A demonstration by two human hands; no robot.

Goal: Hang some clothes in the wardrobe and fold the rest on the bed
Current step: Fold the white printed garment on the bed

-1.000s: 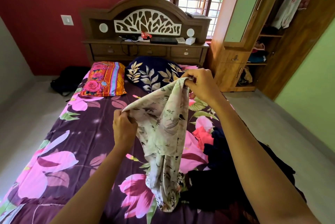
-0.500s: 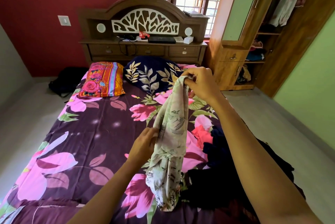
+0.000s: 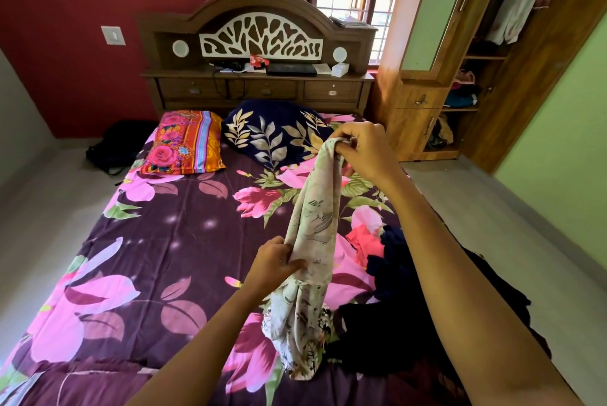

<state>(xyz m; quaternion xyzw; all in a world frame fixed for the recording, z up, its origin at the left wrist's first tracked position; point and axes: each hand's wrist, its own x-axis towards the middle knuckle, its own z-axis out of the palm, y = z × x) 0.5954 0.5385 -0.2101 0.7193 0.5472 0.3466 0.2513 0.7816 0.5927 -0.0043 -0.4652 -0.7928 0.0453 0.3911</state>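
A cream garment with a grey leaf print (image 3: 315,228) hangs bunched above the bed (image 3: 157,241). My right hand (image 3: 364,151) pinches its top end, raised over the right side of the mattress. Lower down, my left hand (image 3: 274,263) grips the cloth around its middle. The garment's bottom end rests on the floral bedsheet. A pile of dark clothes (image 3: 410,307), with a pink piece showing, lies on the bed's right side under my right forearm. The open wardrobe (image 3: 492,54) stands at the back right, with clothes hanging inside.
Two pillows, an orange floral one (image 3: 185,143) and a navy leaf-print one (image 3: 272,131), lie against the wooden headboard (image 3: 259,41). A black bag (image 3: 115,149) sits on the floor left of the bed. Bare floor runs along both sides.
My left hand let go of the garment's upper corner, dropped lower and to the right, and now grips the cloth at its middle. The spread fabric has gathered into a narrow hanging bunch.
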